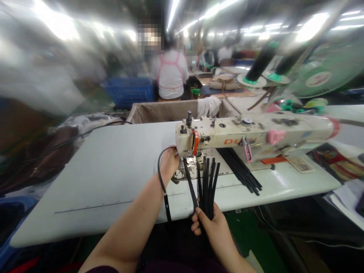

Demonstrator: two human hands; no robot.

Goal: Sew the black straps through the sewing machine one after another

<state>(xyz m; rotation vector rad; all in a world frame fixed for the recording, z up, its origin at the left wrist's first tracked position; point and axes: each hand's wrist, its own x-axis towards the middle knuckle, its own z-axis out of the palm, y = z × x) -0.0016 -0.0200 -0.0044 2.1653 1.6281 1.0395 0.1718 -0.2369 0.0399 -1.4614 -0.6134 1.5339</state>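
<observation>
My left hand (170,163) is beside the needle end of a white sewing machine (216,134), its fingers closed on a thin black strap (159,170); the machine head partly hides the fingertips. That strap curves around the outside of my wrist and hangs over the table's front edge. Below the machine, my right hand (212,223) grips a fan of several flat black strips (209,185). One separate strip (190,184) runs from the right thumb up to the metal needle plate (192,161).
More black strips (240,170) lie under the machine arm. Pink-handled snips (248,149) hang on the machine. Black thread cones (260,64) stand behind it. A fabric-lined bin (162,112) sits beyond the white table (113,163). A person (171,74) and a blue crate (129,91) are farther back.
</observation>
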